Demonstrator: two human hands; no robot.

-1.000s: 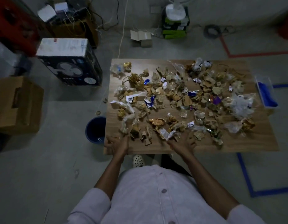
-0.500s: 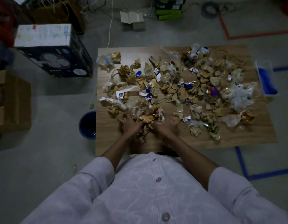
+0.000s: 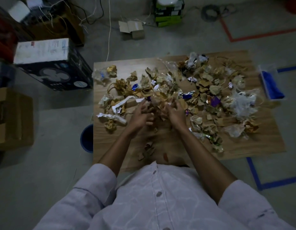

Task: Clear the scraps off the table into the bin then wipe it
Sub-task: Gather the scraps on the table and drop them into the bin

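Head view: scraps (image 3: 215, 89) are spread left-to-right across the bench (image 3: 260, 143). A central clump is clutched between left hand (image 3: 140, 114) and right hand (image 3: 176, 113), fingers curled round it. Bin (image 3: 86, 138) is seen beside bench's left edge.

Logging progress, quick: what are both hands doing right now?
Left hand: fingers curled round scraps.
Right hand: in the same scraps, blurred; grip cannot be told.
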